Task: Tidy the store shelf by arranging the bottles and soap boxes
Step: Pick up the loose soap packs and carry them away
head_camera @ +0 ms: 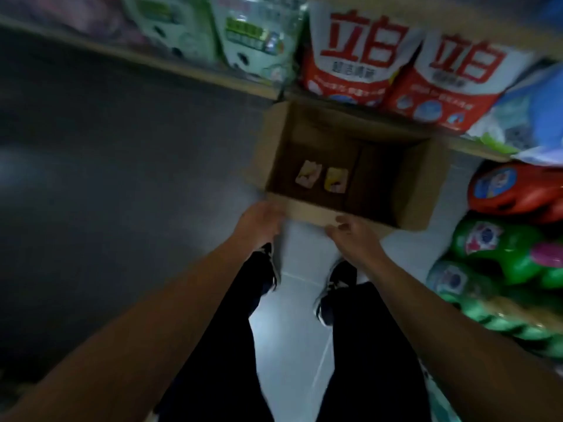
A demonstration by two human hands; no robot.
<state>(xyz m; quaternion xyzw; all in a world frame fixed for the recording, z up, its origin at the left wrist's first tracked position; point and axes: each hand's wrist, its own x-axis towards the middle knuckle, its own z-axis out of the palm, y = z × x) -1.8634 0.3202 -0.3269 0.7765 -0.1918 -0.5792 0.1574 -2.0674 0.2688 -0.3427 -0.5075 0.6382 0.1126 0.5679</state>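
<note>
Two small soap boxes, one pink (308, 174) and one yellow (336, 179), lie side by side on the bottom of an open cardboard carton (417, 184), toward its left wall. The carton stands on the floor against the lowest shelf's edge (195, 75). The person's left hand (262, 220) is at the carton's near left corner, too blurred to read its fingers; the right hand (350, 231) hovers at the near rim, fingers loosely curled, holding nothing. Reaching straight down past the rim, one box per hand, looks cleanest. Red detergent bags (359, 56) and green bottles (499, 248) crowd the right.
</note>
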